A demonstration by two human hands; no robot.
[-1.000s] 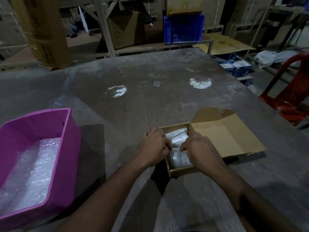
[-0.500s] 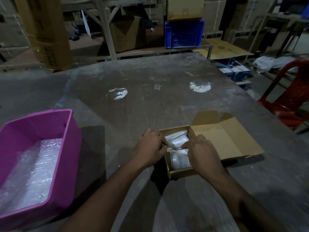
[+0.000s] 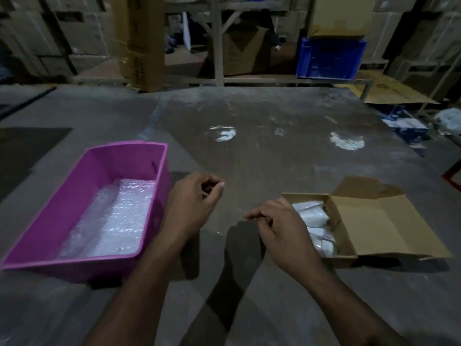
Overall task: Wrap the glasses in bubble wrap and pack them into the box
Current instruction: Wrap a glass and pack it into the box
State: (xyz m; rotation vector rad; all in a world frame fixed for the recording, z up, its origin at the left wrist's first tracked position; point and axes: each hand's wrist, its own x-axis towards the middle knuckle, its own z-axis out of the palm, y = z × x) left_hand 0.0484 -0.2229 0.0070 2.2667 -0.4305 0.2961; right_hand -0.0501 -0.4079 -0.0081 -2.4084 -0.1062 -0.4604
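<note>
A small cardboard box [image 3: 343,236] lies open on the grey table at the right, its lid [image 3: 389,228] folded flat to the right. Inside it lie bubble-wrapped bundles [image 3: 313,216], partly hidden by my right hand [image 3: 282,226], which hovers at the box's left edge with loosely curled fingers and holds nothing. My left hand [image 3: 194,198] is in the air between the box and a pink tub [image 3: 74,186], fingers loosely curled, nothing in it. Sheets of bubble wrap [image 3: 112,221] lie in the tub's bottom.
The worn grey table [image 3: 262,151] stretches ahead. Behind it stand shelves with cardboard cartons [image 3: 139,43] and a blue crate [image 3: 329,58]. Flat cardboard [image 3: 389,91] and small blue boxes [image 3: 404,126] lie at the far right.
Both hands have come out of the cardboard box and lifted to the left. The view has swung left, so the pink tub now sits nearer the middle.
</note>
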